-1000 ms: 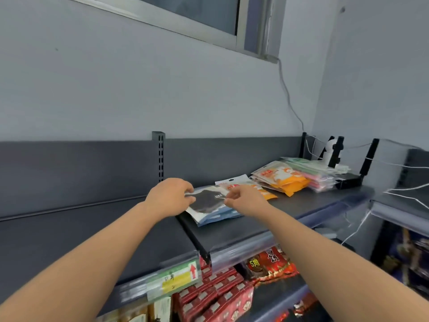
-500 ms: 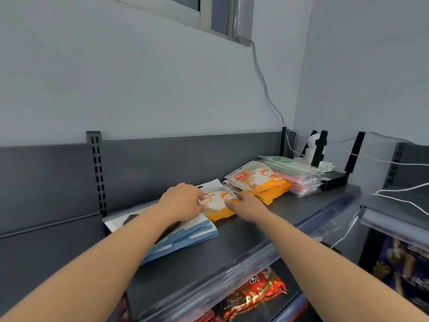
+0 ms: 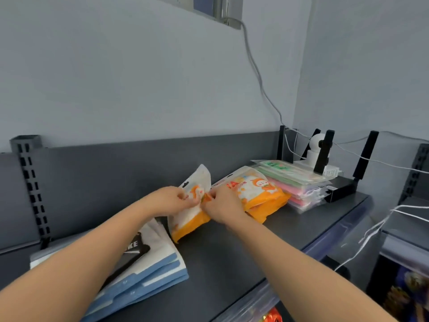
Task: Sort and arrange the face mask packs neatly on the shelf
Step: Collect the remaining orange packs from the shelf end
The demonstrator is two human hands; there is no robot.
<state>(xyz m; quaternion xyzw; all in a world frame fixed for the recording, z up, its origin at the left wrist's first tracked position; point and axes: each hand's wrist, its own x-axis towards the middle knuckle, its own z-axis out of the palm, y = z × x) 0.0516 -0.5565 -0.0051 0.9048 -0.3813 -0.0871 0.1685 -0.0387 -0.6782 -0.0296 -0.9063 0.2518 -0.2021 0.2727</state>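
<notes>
An orange-and-white mask pack is tilted up off the dark shelf, its top edge raised toward the back panel. My left hand pinches its left side and my right hand grips its right edge. Just right of it lies a pile of the same orange packs. Further right sits a stack of green and pink packs. Blue-and-white packs with a black mask picture lie at the left, partly under my left forearm.
A white camera and a black router with upright antennas stand at the shelf's right end, with white cables hanging past the edge. Red snack bags show on the shelf below. A slotted upright rises at the back left.
Both hands left the blue-and-white packs, moved right to the orange pack and lifted it so it tilts up. The view swung right and closer.
</notes>
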